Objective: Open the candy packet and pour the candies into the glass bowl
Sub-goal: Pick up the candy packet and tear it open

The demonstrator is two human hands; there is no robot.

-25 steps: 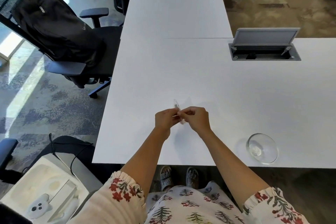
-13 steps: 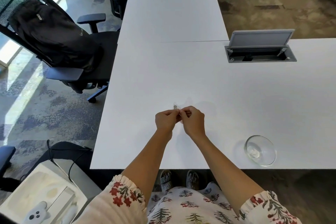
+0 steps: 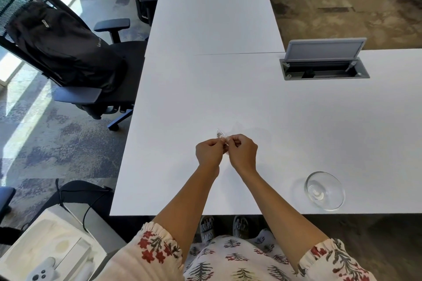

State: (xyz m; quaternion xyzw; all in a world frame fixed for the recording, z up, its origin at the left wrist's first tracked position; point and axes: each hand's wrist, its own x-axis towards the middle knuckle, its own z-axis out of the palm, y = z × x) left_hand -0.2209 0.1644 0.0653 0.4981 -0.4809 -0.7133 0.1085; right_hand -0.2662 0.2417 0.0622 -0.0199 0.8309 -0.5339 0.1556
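Note:
A small clear candy packet (image 3: 221,133) is pinched between both hands above the white table (image 3: 262,121). Only its top edge sticks out past the fingers; the rest is hidden. My left hand (image 3: 209,150) grips it from the left and my right hand (image 3: 243,151) from the right, fingertips touching. The glass bowl (image 3: 325,190) stands near the table's front edge, well to the right of my hands, with nothing visible inside it.
An open grey cable box (image 3: 324,61) is set into the table at the back right. A black office chair (image 3: 91,89) with a black backpack (image 3: 61,45) stands left of the table. A white box (image 3: 48,251) lies at the lower left.
Both hands stay pinched on the packet at the same spot. Less of the packet shows above the fingers than a second ago. The bowl has not moved.

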